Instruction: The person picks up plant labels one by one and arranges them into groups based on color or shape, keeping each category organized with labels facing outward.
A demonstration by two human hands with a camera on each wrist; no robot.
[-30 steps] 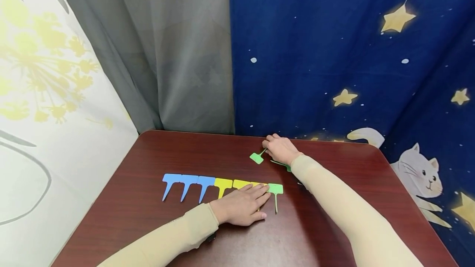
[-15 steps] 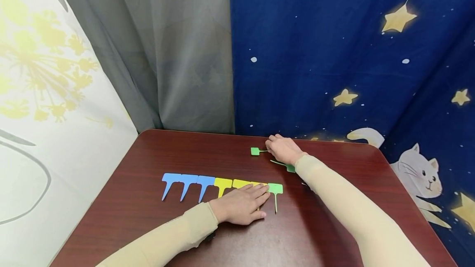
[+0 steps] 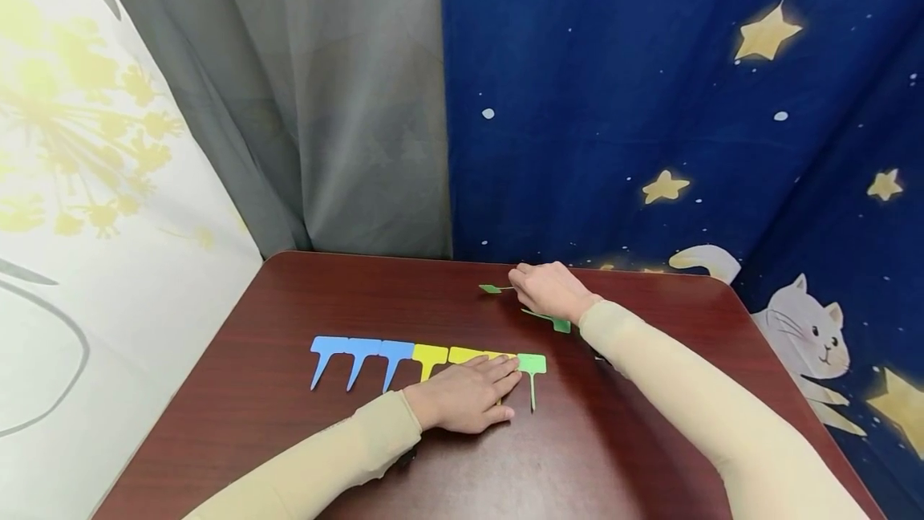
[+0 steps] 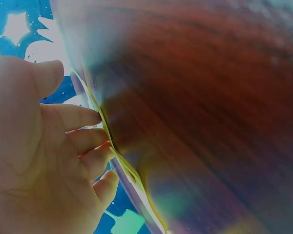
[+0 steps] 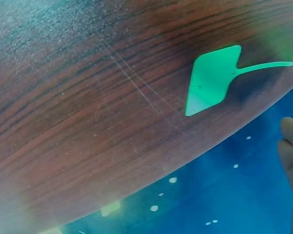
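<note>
My left hand lies flat over the row of T-shaped plant labels, its fingertips at the last yellow label and the green label that ends the row. Blue labels and a yellow label show left of it; the other yellow ones are partly covered. Near the far edge, my right hand pinches the thin stem of another green plant label, whose head points left and looks tilted. Beneath that wrist, one more green label lies on the table, also seen in the right wrist view.
The dark red wooden table has rounded far corners. Behind it hang a grey curtain and a blue star-printed curtain. Beside the right sleeve a small pale sliver peeks out.
The green label in my right hand has swung from pointing down-left to nearly level, its head now seen almost edge-on. My left hand stays on the row.
</note>
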